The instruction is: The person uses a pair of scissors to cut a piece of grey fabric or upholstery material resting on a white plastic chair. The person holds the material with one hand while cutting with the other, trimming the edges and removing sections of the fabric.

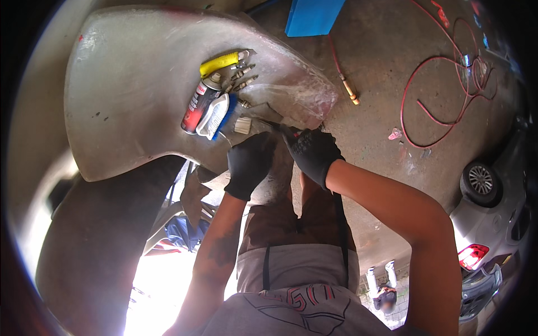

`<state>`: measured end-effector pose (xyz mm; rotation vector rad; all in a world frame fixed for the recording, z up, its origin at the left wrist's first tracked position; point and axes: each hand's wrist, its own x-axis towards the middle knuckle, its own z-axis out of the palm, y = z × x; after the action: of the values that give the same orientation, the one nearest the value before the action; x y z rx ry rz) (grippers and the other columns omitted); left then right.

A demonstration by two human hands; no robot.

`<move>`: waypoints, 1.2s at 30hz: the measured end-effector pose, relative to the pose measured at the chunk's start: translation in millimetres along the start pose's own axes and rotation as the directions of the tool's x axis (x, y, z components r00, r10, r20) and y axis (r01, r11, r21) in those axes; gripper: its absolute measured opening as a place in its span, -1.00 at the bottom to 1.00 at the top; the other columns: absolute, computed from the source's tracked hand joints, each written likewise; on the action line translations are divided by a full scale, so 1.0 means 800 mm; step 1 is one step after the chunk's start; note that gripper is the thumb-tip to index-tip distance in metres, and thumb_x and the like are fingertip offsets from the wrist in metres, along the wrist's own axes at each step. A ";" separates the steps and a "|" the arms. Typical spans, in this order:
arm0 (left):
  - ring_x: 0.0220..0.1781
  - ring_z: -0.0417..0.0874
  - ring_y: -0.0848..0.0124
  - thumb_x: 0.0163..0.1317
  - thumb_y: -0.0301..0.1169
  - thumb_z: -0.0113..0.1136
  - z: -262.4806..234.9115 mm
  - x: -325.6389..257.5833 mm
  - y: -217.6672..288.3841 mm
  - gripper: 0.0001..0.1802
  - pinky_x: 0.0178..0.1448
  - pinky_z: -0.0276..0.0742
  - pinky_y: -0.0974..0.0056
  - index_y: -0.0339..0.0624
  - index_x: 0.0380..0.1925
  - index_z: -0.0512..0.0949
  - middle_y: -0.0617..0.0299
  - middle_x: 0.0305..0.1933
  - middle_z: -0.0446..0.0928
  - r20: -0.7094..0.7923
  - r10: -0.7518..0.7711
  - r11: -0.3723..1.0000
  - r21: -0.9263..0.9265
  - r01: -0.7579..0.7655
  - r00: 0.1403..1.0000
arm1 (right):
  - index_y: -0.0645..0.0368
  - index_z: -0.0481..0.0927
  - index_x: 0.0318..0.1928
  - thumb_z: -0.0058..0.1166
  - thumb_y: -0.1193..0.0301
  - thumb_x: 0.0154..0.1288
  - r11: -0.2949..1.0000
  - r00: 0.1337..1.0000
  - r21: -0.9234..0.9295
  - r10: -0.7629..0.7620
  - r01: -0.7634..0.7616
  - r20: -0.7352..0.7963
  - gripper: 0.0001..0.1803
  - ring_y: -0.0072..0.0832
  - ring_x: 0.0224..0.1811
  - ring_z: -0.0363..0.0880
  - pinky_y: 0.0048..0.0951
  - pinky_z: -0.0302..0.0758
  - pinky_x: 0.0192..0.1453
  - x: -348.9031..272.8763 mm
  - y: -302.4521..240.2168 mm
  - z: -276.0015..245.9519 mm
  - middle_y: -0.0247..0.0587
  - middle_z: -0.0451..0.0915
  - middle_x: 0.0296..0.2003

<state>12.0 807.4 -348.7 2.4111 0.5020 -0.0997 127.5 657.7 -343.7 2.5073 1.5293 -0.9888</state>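
Note:
Both my hands wear black gloves and meet at the near edge of a worn grey car body panel. My left hand is closed, its fingertips hidden. My right hand is closed with the thumb side toward the left; a bit of red shows at its fingers and a thin dark piece sticks out beside them, too small to name. Just beyond lies a ribbed beige cap. Farther off on the panel are a white brush with blue bristles, a black-and-red spray can, several spark plugs and a yellow utility knife.
A red hose coils across the concrete floor at the right, near a brass-coloured hose fitting. A blue box-like object stands at the far side. At the right is a silver car; another person shows at the lower right.

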 end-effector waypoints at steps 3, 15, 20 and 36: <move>-0.32 0.75 0.16 0.18 -0.35 0.32 -0.007 -0.006 0.019 -0.80 -0.26 0.68 0.16 -0.16 -0.21 0.70 0.10 -0.24 0.72 -0.041 0.069 0.995 -0.072 -0.071 0.997 | 0.01 0.26 0.44 -0.02 0.39 0.36 1.000 1.000 -0.021 -0.018 0.017 -0.003 -0.37 -0.17 -0.45 0.69 -0.15 0.58 -0.43 0.030 0.030 0.042 -0.09 0.67 -0.43; -0.34 0.73 0.17 0.10 -0.39 0.37 -0.059 -0.022 0.000 -0.75 -0.29 0.63 0.18 -0.13 -0.18 0.70 0.12 -0.26 0.69 -0.056 -0.104 0.984 -0.152 0.094 0.993 | -0.01 0.19 0.48 0.23 0.33 0.13 0.979 0.994 0.202 -0.012 0.034 -0.108 -0.13 -0.16 -0.25 0.68 -0.14 0.61 -0.24 -0.002 0.092 0.025 -0.03 0.65 -0.22; -0.34 0.73 0.21 0.06 -0.50 0.39 -0.067 -0.033 -0.005 -0.77 -0.28 0.64 0.21 -0.16 -0.22 0.70 0.13 -0.26 0.70 -0.116 -0.036 0.986 -0.167 0.016 0.993 | -0.01 0.27 0.41 0.14 0.36 0.17 1.000 0.940 0.008 0.026 -0.025 -0.341 -0.25 -0.14 -0.17 0.63 -0.14 0.59 -0.21 0.024 0.071 0.049 -0.03 0.60 -0.13; -0.46 0.68 0.20 0.10 -0.39 0.38 -0.065 -0.025 0.047 -0.80 -0.36 0.58 0.15 -0.09 -0.24 0.71 0.16 -0.42 0.66 0.012 0.011 0.996 -0.092 -0.009 1.000 | 0.24 0.68 -0.19 0.21 0.27 0.33 0.192 0.939 0.981 0.336 0.011 -0.076 -0.74 -0.50 -0.32 0.62 -0.42 0.53 -0.21 0.033 0.040 0.012 -0.16 0.67 -0.33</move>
<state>5.0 807.4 -282.0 2.3216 0.4784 -0.0857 156.9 658.6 -374.9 3.6146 0.4556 -2.1816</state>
